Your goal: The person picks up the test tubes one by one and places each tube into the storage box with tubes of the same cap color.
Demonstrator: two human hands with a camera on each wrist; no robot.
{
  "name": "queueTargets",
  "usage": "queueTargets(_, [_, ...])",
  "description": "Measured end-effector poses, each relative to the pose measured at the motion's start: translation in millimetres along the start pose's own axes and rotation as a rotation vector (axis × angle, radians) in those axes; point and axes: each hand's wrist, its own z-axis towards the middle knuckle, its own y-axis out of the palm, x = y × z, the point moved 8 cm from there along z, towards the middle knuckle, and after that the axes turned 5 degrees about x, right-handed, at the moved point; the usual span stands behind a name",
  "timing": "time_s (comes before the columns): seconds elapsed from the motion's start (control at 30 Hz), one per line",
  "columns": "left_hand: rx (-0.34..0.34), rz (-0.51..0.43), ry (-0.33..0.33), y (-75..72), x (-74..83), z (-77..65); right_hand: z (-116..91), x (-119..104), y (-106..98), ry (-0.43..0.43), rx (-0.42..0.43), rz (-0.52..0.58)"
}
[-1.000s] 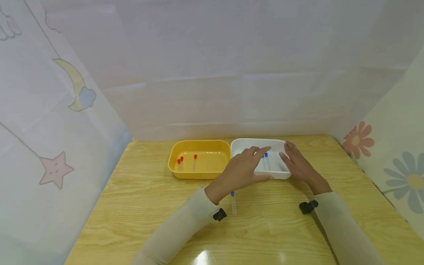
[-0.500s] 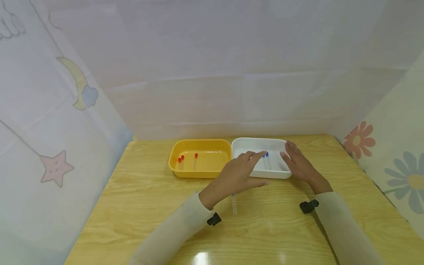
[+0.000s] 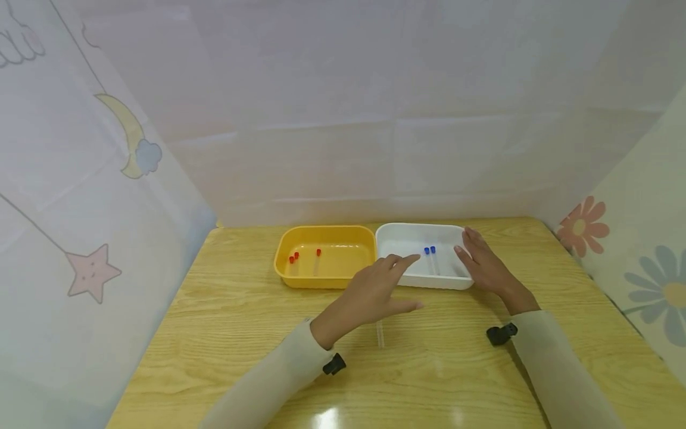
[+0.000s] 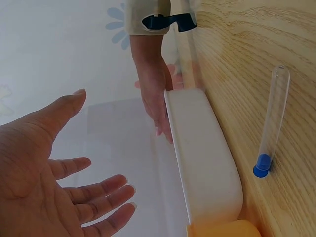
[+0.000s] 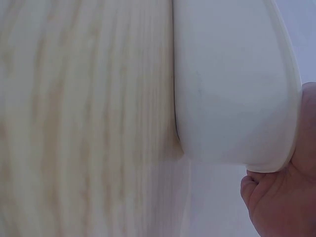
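My left hand (image 3: 371, 292) hovers in front of the white tray (image 3: 399, 230), fingers and thumb spread, holding nothing. On the table beneath it lies a clear test tube with a blue cap (image 4: 271, 123); in the head view the hand hides its cap. My right hand (image 3: 486, 265) holds the right end of the white tray, its thumb over the rim on the inner side. That rim sits against the palm in the right wrist view. Two blue-capped test tubes (image 3: 433, 262) lie side by side inside the white tray.
A yellow tray (image 3: 328, 283) stands against the left end of the white one, with three red-capped test tubes (image 3: 317, 262) in it. Both trays are near the back of the wooden table (image 3: 225, 333), before a papered wall (image 3: 321, 149).
My left hand has drawn back from the white tray, to the left and nearer me, uncovering the blue-capped tubes inside. The right hand stays at the tray's right end.
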Motion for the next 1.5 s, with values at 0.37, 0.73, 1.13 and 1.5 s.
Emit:
queueTargets(0.37, [0.004, -0.025, 0.006, 0.5, -2.7, -9.8, 1.4, -0.2, -2.4, 0.0, -0.004, -0.003])
queueTargets(0.73, [0.0, -0.075, -0.006, 3.4, -5.8, -23.3, 1.5, -0.3, -2.8, -0.004, -0.01, 0.003])
queueTargets(1.13, [0.014, -0.079, 0.004, 5.3, -6.6, -37.6, 0.9, 1.1, 0.6, 0.009, -0.017, 0.004])
queueTargets(1.5, [0.008, -0.074, 0.011, 1.9, -4.9, -46.3, 0.6, 1.9, -0.3, 0.003, -0.012, 0.006])
